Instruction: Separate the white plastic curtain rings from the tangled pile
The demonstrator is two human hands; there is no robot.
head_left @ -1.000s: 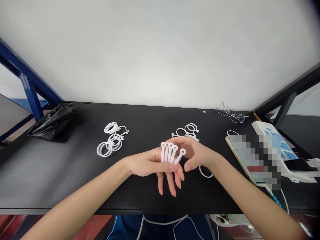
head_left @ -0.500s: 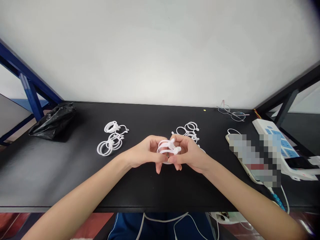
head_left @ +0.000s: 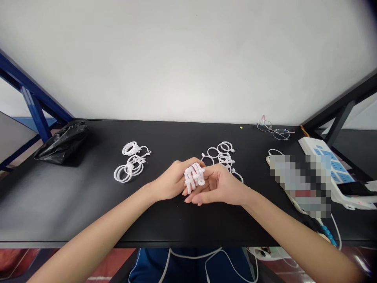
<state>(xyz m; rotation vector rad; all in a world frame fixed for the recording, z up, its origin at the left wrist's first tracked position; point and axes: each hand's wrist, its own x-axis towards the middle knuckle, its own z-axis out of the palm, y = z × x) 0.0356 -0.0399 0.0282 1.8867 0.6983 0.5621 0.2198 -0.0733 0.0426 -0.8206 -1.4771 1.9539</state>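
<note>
In front of me over the desk, several white plastic curtain rings with small eyelets [head_left: 193, 177] sit bunched together between my hands. My left hand [head_left: 173, 182] is closed around the bunch from the left, its fingers partly hidden behind the rings. From the other side my right hand [head_left: 222, 184] curls its fingers against and under the rings, its thumb lower down and off them. A loose group of white rings [head_left: 225, 157] lies just behind my right hand. Another cluster of white rings [head_left: 129, 167] is on the desk to the left.
A crumpled black plastic bag [head_left: 63, 143] rests at the far left of the black desk [head_left: 88, 208]. Eyeglasses [head_left: 272, 130] are at the back right. A phone [head_left: 299, 184] with a cable and a white power strip [head_left: 330, 165] occupy the right side.
The held rings have turned and are pressed into a tighter stack, slightly further left. My right thumb has come away from them and moved down.
</note>
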